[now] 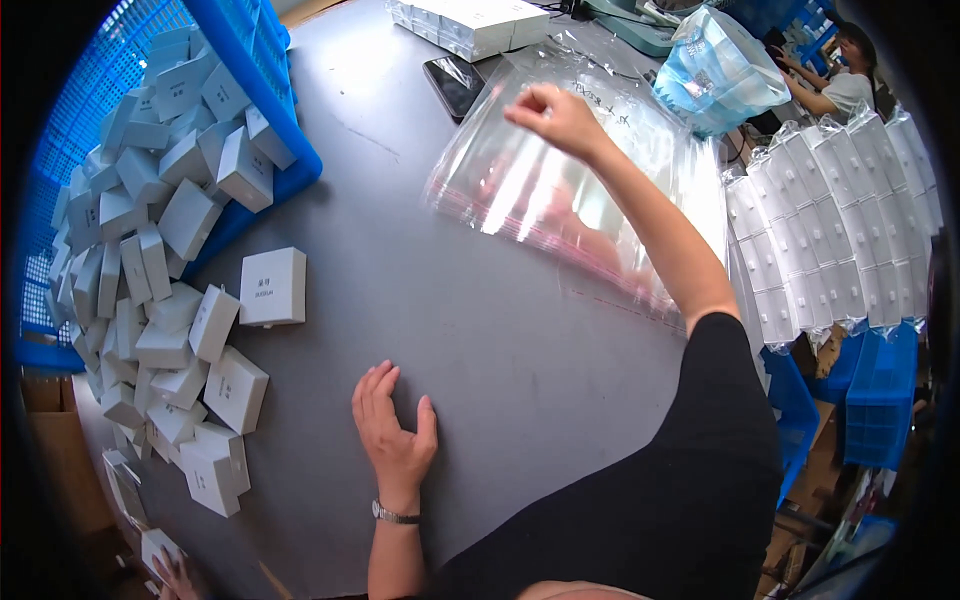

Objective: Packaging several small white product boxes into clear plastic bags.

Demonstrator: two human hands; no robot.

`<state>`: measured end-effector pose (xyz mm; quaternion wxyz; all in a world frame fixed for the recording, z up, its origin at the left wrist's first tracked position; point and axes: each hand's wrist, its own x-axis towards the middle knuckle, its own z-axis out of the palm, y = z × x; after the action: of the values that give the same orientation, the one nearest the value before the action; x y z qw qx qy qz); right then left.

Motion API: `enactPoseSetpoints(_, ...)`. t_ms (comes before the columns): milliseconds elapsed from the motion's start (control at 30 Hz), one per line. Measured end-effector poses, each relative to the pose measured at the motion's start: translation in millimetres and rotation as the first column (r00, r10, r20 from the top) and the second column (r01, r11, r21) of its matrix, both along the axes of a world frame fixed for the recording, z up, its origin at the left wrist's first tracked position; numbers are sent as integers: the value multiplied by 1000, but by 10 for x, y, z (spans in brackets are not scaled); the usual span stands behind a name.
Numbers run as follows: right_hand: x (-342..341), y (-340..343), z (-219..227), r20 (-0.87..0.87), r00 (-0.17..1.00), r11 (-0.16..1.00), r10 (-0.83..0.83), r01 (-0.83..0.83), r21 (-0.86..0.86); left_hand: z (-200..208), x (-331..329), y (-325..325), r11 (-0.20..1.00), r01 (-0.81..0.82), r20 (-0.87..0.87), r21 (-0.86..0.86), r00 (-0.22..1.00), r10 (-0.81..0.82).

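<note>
My left hand (392, 432) rests on the grey table, fingers and thumb apart, with nothing in it. Over a stack of clear plastic bags (500, 190) with pink seal strips, my right hand (558, 120) is closed with its fingers curled in. Whether it pinches anything, such as a bag's edge, I cannot make out. A single white box (273, 286) lies beyond my left hand, toward the left. Beside it, many small white boxes (165, 335) spill in a heap out of a tipped blue plastic crate (300, 165).
A phone (455, 85) and wrapped white boxes (475, 25) lie at the back. At the right are a blue-white plastic bag (718, 75) and bagged rows of white boxes (835, 220). Another person's hand (175, 575) touches a box at lower left; another person (845, 85) is at far right.
</note>
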<state>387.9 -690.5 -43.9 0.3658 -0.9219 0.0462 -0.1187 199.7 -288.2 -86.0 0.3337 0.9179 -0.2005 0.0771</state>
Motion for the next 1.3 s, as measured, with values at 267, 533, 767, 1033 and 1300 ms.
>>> enactPoseSetpoints(267, -840, -445, -458, -183, 954, 970, -237, 220, -107, -217, 65, -66, 995, 71, 158, -74, 986, -58)
enactPoseSetpoints(533, -896, -250, -598, -37, 919, 825, -394, 335, -455, -84, -639, 268, 959, -33, -103, -283, 995, 4)
enactPoseSetpoints(767, -1021, 233, -513, 37, 889, 771, -456, 416, -482, -194, -1519, 1031, 805, -308, -288, -507, 941, 179)
enactPoseSetpoints(1033, -578, -1195, -494, -63, 797, 794, -601, 605, 65, -185, -1412, 847, 655, -281, -342, -701, 939, 36)
enactPoseSetpoints(1300, -2013, 1452, 615, 135, 947, 810, 291, -319, 492, -56, -1424, 1056, 234, -402, -449, -885, 870, -203)
